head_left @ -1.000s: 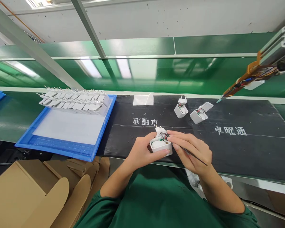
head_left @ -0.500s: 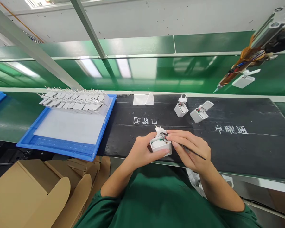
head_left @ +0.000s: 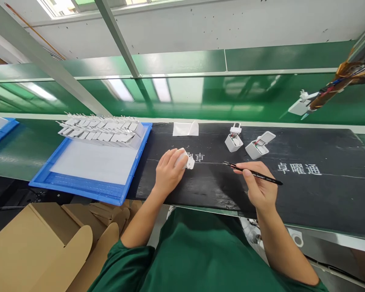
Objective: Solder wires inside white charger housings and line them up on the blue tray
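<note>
My left hand [head_left: 169, 169] is wrapped round a white adapter housing [head_left: 190, 162] above the black mat [head_left: 194, 190]; most of the housing is hidden by my fingers. In my right hand [head_left: 260, 182] I pinch black tweezers [head_left: 263, 177], their tips pointing left toward the housing but apart from it. Two white housings with raised plug lids and wires inside stand at the back of the mat: one [head_left: 234, 142] with its prongs up, the other [head_left: 257, 150] to its right with its lid tilted.
On the left, a blue tray [head_left: 121, 194] holds rows of white housings [head_left: 100, 132]. A white paper piece [head_left: 185, 129] lies at the mat's back edge. A tool with a pointed tip [head_left: 331, 91] hangs upper right beside a white housing [head_left: 299, 106]. Cardboard boxes [head_left: 33, 243] stand lower left.
My left hand has moved left and forward with the housing, turning it. My right hand has drawn away to the right, taking the tweezers out of the housing.
</note>
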The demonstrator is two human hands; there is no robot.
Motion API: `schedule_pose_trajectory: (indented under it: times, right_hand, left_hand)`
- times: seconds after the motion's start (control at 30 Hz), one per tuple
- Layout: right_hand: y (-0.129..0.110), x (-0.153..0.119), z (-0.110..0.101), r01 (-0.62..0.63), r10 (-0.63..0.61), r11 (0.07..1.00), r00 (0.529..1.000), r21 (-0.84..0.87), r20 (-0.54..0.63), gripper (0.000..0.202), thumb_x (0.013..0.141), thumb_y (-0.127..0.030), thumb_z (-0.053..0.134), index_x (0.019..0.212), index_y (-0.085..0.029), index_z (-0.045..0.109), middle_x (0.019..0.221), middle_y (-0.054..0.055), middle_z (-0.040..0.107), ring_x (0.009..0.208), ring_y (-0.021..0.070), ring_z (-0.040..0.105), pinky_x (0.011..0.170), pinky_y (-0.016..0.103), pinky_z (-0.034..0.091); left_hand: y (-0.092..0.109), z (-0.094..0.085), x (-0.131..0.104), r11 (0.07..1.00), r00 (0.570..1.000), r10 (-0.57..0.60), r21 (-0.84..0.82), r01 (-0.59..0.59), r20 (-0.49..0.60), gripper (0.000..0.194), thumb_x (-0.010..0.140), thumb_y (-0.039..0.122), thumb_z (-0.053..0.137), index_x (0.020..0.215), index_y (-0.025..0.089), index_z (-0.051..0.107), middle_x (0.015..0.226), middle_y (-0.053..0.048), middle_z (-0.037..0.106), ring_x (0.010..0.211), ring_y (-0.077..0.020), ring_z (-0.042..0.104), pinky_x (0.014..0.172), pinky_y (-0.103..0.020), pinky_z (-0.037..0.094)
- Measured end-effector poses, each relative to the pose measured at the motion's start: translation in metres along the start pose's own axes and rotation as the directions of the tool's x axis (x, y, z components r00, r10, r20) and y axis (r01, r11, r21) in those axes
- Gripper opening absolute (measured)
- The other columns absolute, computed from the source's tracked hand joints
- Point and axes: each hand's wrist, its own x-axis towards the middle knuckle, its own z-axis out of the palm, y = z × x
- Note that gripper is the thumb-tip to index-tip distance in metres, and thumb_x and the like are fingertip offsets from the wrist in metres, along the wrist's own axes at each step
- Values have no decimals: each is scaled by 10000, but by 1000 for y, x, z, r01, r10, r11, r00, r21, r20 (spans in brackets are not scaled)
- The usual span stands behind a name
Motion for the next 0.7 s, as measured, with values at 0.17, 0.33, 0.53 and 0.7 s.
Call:
schedule_pose_trajectory:
  times: [0.17,0.33,0.53,0.7]
  right_hand:
    - [18,-4,-1,-67,67,997,998,-25,15,175,935,-295,577,993,-221,725,948,51,685,826,183,718,714,362,645]
    - [24,-3,3,-80,81,995,996,-56,29,179,938,-302,574,975,-208,722,939,48,679,788,164,717,675,322,631]
    - [28,-2,5,-74,81,988,996,-136,45,186,943,-309,562,966,-212,719,900,39,673,757,154,707,665,308,620]
    - [29,-5,4,-66,76,985,995,-159,58,168,941,-289,567,976,-226,719,886,33,672,753,151,698,672,301,605]
  left_hand:
    - [-26,-11,12,979,984,175,105,-177,35,243,921,151,496,1047,253,676,1268,-66,684,1245,-248,589,1000,-394,466]
    - [-32,-9,18,987,982,150,41,-156,116,235,936,155,473,1004,267,669,1275,-70,680,1265,-238,574,1011,-410,429]
    - [-41,-10,17,998,990,60,-14,-59,124,127,928,275,532,882,289,649,1072,-49,738,1148,-220,618,909,-379,442]
    - [-46,-9,24,998,995,28,-51,-23,97,56,891,291,571,861,274,615,1086,-53,728,1122,-235,596,940,-400,411]
